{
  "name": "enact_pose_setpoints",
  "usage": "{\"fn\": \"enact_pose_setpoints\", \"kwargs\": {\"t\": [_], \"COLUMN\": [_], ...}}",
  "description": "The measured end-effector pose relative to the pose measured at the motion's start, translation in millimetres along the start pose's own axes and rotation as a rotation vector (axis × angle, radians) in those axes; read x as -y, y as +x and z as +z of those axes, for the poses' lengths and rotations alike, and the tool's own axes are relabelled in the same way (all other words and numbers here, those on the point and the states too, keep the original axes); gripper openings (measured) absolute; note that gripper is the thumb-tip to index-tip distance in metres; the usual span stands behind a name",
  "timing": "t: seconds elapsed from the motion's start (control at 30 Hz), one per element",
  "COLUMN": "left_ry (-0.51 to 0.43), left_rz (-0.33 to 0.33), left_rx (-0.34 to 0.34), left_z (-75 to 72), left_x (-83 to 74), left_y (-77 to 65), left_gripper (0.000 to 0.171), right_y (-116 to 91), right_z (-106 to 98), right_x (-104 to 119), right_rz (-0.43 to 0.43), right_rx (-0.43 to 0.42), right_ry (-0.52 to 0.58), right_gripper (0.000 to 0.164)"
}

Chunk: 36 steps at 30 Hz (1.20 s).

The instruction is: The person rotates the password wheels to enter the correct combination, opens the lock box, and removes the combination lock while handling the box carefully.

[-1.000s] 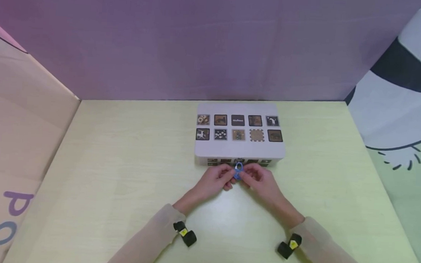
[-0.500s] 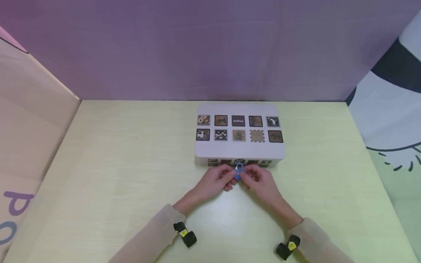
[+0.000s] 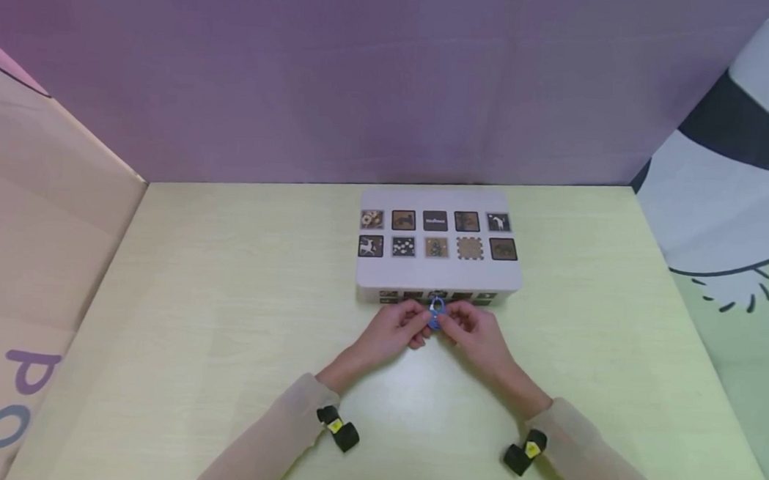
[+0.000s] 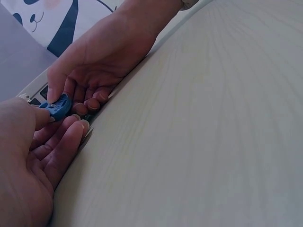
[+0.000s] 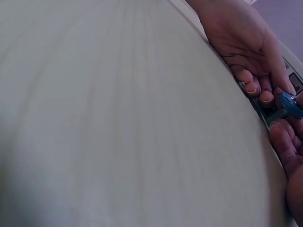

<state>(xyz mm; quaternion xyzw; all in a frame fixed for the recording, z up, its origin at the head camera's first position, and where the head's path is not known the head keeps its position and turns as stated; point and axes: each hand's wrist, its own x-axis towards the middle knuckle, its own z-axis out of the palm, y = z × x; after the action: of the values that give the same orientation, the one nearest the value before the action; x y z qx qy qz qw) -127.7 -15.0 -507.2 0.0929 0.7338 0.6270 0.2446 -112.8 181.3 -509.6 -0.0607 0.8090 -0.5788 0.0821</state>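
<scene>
A small blue padlock (image 3: 435, 318) is held between both hands in front of a white box (image 3: 435, 272) printed with square pictures. Its shackle loop points up toward the front face of the box. My left hand (image 3: 390, 332) pinches the lock body from the left with thumb and forefinger. From the other side, my right hand (image 3: 479, 339) pinches it the same way. In the left wrist view, the right thumb lies on the face of the padlock (image 4: 60, 109), where small markings show. The remaining fingers of both hands are curled beneath the lock, close over the table.
The box stands toward the back of a pale wood-grain table (image 3: 242, 290). A purple panel (image 3: 368, 77) rises behind it, with printed side panels left and right. Each sleeved forearm wears a black wrist camera, the left one (image 3: 340, 430) and the right one (image 3: 526, 452).
Both hands keep their hold on the padlock at the same place. The right wrist has shifted very slightly to the left.
</scene>
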Motion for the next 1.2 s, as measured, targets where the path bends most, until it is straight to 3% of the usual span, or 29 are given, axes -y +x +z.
{"fn": "enact_pose_setpoints", "kwargs": {"t": [0.6,0.93,1.2], "left_ry": [0.003,0.003,0.007], "left_rz": [0.016,0.004,0.007], "left_rx": [0.007,0.005,0.008], "left_z": [0.0,-1.1,-0.7], "left_x": [1.1,-0.4,0.4], "left_y": [0.6,1.2,0.7], "left_gripper": [0.023,0.023,0.021], "right_y": [0.4,-0.6,0.1], "right_z": [0.0,-3.8,-5.4], "right_x": [-2.8,-4.8,-2.0], "right_rz": [-0.014,-0.037,0.002], "right_rx": [-0.011,0.017,0.047], "right_ry": [-0.028,0.048,0.004], "right_gripper": [0.017,0.021,0.018]}}
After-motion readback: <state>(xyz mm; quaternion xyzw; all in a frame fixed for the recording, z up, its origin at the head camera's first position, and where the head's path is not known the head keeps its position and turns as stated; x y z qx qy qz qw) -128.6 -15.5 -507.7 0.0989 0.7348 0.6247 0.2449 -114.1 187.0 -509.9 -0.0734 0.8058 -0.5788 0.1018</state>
